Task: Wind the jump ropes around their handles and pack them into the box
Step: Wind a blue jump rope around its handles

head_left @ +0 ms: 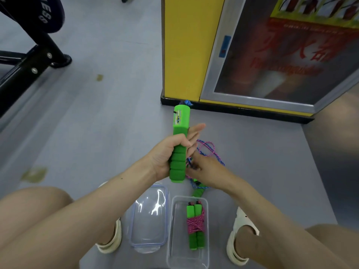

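The left hand grasps a green handle upright over the floor, thumb curled round its foam, fingers partly straight behind it. Just to its right, the right hand pinches the pink-blue rope, which loops on the floor beyond. A second handle lies just beyond the near clear box, which holds a wound bundle. The lid lies just left of the box.
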`<state>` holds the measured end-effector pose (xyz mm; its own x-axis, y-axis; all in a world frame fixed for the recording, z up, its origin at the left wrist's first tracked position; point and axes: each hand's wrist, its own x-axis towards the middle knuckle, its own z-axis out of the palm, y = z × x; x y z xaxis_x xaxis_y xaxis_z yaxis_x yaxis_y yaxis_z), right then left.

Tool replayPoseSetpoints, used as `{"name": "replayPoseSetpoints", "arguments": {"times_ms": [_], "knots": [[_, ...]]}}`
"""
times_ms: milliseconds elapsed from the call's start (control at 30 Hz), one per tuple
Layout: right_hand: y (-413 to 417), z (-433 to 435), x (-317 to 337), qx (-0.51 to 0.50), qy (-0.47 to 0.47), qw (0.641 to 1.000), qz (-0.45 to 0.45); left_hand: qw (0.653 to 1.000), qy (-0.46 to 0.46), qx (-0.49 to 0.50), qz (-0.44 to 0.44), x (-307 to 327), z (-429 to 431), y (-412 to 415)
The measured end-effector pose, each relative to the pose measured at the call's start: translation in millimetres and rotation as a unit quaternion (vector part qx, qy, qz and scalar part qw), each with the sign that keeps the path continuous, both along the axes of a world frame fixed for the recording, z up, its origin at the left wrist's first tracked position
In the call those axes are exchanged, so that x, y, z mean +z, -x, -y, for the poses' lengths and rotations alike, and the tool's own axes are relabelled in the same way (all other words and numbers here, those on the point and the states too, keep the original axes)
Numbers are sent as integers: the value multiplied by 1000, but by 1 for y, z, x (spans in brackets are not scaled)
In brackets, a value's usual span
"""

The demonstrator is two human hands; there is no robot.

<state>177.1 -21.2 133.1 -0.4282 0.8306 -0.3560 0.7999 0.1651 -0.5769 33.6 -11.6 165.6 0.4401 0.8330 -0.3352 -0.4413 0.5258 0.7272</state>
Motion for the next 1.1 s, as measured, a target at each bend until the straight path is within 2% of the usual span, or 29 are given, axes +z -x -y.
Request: {"name": "replayPoseSetpoints", "arguments": {"times_ms": [67, 200, 300, 333, 400, 500, 567, 633, 767, 833, 933, 1000, 1100], "knots": [[0, -1, 0, 9, 16, 1000, -24, 997, -50, -16, -57, -1, 2, 1], [3, 0, -5, -35, 11, 996, -76, 973, -101, 16, -207, 9, -5, 4], [-6, -5, -3, -58, -43, 997, -24, 897, -227, -13, -378, 13, -18, 13], [-9, -7, 1, -62, -44, 997, -33, 886, -228, -14, -404, 12, -22, 17], [-11, -7, 12, -49, 4, 993, -110, 880, -199, -35, -430, 15, -23, 22], [-15, -7, 25, -75, 141, 958, -237, 864, -192, -92, -456, 11, -21, 22], [-21, -7, 28, -113, 156, 944, -268, 856, -185, -122, -466, 8, -19, 24], [-26, -10, 29, -149, 130, 940, -278, 861, -158, -144, -462, 6, -17, 28], [-29, -15, 26, -195, 84, 924, -319, 905, -76, -167, -385, -5, -10, 26], [-25, -16, 22, -224, 80, 914, -330, 939, -47, -192, -282, -13, -6, 24], [-21, -16, 23, -262, 92, 880, -386, 975, 9, -209, -72, -16, -1, 22], [-18, -15, 25, -278, 133, 836, -454, 972, 19, -227, 57, -10, 2, 20], [-12, -11, 28, -278, 236, 766, -529, 950, 24, -249, 189, -4, 4, 13]]}}
